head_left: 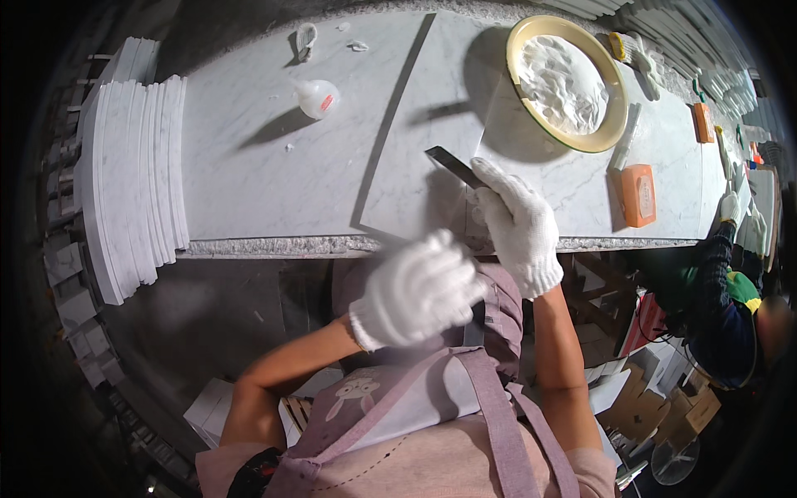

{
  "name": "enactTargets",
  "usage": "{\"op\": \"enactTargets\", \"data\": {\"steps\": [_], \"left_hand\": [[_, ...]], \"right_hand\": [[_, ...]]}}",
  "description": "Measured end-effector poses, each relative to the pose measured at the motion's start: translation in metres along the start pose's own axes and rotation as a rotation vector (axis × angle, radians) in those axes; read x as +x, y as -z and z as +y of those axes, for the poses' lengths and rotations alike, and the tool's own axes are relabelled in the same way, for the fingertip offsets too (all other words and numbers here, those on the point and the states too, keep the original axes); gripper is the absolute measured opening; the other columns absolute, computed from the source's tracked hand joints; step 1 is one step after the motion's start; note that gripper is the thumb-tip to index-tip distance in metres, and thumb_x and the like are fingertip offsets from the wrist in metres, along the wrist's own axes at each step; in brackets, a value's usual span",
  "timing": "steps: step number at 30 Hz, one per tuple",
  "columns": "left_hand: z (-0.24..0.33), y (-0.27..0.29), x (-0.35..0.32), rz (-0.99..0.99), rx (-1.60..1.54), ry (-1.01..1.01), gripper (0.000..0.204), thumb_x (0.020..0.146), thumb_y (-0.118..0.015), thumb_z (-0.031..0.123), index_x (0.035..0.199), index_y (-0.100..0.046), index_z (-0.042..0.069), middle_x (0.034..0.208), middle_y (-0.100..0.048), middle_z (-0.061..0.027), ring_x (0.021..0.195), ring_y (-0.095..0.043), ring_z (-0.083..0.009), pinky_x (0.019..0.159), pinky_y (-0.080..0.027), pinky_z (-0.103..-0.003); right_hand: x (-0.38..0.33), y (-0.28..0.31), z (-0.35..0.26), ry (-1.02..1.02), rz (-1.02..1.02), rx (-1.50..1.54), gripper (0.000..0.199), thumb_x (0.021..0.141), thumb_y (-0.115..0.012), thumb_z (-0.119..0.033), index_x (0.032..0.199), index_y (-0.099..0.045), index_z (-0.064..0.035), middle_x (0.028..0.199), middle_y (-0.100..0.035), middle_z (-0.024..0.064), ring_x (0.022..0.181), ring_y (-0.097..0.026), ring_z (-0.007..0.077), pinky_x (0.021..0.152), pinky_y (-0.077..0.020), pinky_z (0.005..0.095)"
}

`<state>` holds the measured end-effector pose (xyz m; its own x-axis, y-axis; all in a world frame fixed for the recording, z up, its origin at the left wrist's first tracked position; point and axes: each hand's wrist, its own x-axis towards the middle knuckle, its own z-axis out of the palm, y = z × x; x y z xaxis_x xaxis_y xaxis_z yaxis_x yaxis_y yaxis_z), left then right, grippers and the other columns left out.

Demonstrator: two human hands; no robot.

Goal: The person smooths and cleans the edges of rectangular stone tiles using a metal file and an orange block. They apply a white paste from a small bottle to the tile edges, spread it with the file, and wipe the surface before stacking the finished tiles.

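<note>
Head view: our left hand [415, 290], gloved, is loosely curled near our chest, blurred, with nothing visible in it. Farther out, our right hand [515, 220] is closed on a flat dark blade [455, 166], whose long axis runs up-left over the marble slab [432, 124]. Beyond sits a yellow-rimmed bowl of white paste [569, 83].

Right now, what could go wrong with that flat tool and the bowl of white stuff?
The right hand holds a thin dark blade over the marble slab, so a slip might scratch the stone. The yellow-rimmed bowl of white paste sits close ahead and could get bumped. The left hand is blurred, so its grip is unclear.
</note>
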<state>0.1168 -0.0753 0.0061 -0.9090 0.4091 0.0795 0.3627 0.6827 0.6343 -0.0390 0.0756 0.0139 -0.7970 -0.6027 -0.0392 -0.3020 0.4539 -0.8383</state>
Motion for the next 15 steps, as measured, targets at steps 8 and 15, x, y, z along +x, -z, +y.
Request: {"op": "enactTargets", "data": {"steps": [8,15], "left_hand": [[-0.032,0.027,-0.014,0.585,0.319,0.215,0.034,0.065,-0.081,0.012,0.097,-0.071,0.012,0.095,-0.063,-0.0065,0.087,-0.064,-0.0304,0.081,-0.053,-0.045],[-0.050,0.007,-0.027,0.571,0.320,0.170,0.052,0.059,-0.086,0.012,0.109,-0.071,0.015,0.117,-0.060,-0.0082,0.106,-0.065,-0.0326,0.087,-0.056,-0.052]], "right_hand": [[0.011,-0.012,-0.015,0.081,-0.089,-0.346,0.041,0.096,-0.065,-0.006,0.136,-0.069,-0.0113,0.094,-0.076,0.0127,0.087,-0.072,0.0336,0.077,-0.0571,0.0419],[0.013,-0.019,-0.005,0.137,-0.086,-0.293,0.052,0.093,-0.062,-0.009,0.142,-0.063,-0.0261,0.096,-0.068,0.0122,0.078,-0.069,0.0327,0.065,-0.0555,0.0448]]}}
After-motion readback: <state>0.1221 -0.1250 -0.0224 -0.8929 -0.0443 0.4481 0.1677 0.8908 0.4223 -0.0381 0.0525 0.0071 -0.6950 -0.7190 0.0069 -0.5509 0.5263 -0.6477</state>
